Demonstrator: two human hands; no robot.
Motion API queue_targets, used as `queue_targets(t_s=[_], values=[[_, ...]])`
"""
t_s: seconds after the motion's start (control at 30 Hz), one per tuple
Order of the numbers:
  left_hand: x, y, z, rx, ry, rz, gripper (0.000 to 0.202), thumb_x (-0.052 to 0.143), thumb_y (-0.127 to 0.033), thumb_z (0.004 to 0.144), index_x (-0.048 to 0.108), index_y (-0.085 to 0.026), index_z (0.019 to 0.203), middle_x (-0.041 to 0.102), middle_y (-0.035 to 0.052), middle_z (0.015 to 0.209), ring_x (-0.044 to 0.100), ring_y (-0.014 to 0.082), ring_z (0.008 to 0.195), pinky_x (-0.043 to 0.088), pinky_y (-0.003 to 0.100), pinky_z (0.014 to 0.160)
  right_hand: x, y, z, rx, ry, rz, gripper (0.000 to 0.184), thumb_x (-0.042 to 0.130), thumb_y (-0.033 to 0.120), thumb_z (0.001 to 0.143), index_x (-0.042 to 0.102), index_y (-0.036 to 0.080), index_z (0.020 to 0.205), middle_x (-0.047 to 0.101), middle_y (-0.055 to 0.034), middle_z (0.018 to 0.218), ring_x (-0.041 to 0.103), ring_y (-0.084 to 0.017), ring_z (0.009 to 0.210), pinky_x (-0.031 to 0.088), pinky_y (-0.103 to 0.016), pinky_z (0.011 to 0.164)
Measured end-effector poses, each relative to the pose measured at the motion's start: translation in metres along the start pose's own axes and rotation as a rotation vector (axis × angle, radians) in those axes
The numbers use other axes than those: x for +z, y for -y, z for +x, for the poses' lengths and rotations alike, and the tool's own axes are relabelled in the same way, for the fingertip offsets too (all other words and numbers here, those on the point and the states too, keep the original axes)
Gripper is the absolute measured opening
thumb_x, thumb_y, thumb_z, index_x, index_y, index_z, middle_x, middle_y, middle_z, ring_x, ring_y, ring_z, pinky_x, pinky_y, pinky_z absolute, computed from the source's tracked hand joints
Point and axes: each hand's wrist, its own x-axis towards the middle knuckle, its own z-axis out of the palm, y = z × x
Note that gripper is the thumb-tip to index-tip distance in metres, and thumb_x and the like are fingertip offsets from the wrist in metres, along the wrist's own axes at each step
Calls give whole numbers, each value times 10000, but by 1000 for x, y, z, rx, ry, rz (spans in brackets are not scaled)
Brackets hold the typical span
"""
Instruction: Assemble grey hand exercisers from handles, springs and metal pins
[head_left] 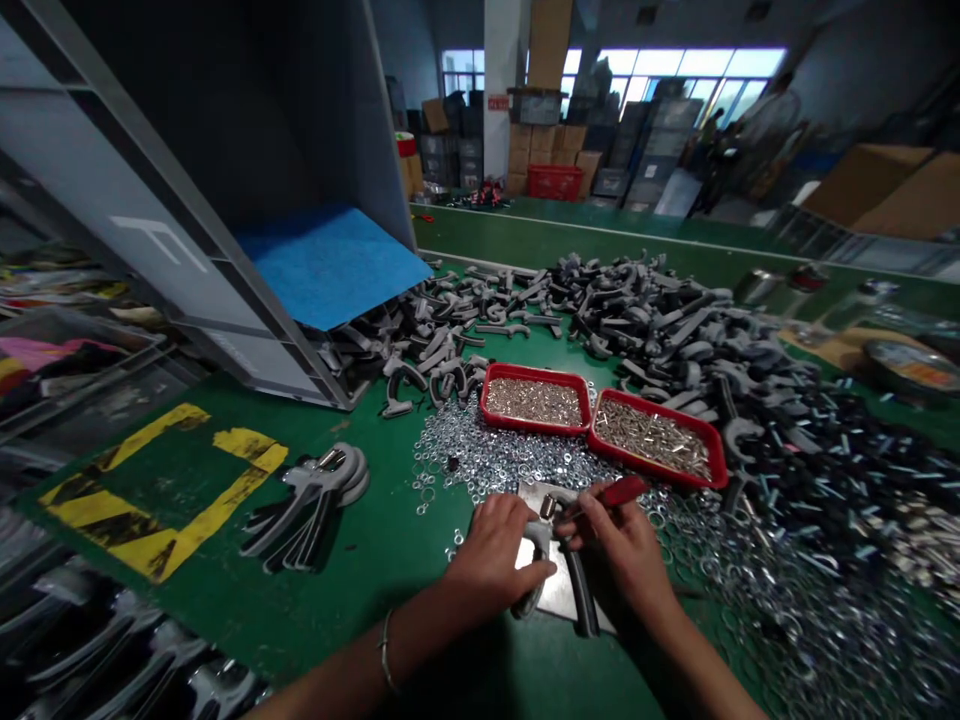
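Observation:
My left hand point(491, 550) is closed around one grey handle of a plier-like tool point(581, 592) with grey and black handles, which rests on a metal plate point(559, 590). A small shiny metal cylinder or spring point(549, 505) sits at the tool's top, between the hands. My right hand point(630, 550) grips a red-handled tool point(624, 490), perhaps a screwdriver, its tip hidden near the tool's joint. Behind the hands stand two red trays: the left tray point(489, 415) holds tiny metal parts, the right tray point(721, 470) small pins.
Loose metal rings point(495, 450) spread around the trays. Grey handle parts point(660, 320) are heaped behind, black parts with bolts point(817, 460) at right. Several stacked plier-like tools point(315, 500) lie left, near yellow tape point(180, 540). A tipped grey crate point(247, 330) stands at back left.

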Motion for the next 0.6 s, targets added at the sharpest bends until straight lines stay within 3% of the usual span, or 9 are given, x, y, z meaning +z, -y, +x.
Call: queue_targets(t_s=[0.2,0.3,0.47,0.6], values=[[1,2,0,30,-35,1,393,760,-339,781,526,-201,1065,530,43,1086,451,243,1050,348,382,958,5,-4,-4,-23,-23,-74,294,628,499,893,559,215,928,711,-51,802,704,-226,656,580,-332,572],[1,1,-1,23,-27,11,387,748,-356,797,526,-197,1071,527,50,1090,451,247,1053,352,386,962,5,-6,-6,-81,-36,-260,269,577,494,921,563,227,949,706,-47,785,694,-236,672,560,-345,609],[-3,-3,0,0,24,96,389,694,-416,839,527,-192,1110,530,78,1125,451,274,1079,357,422,981,12,0,2,-354,99,-752,246,514,429,954,594,210,875,669,-50,770,641,-232,712,477,-346,691],[-4,-5,2,-5,39,175,395,656,-447,862,530,-180,1125,538,99,1153,458,290,1095,365,441,976,18,23,-3,-384,219,-743,264,471,393,981,560,213,810,652,-30,733,615,-195,675,458,-303,648]])
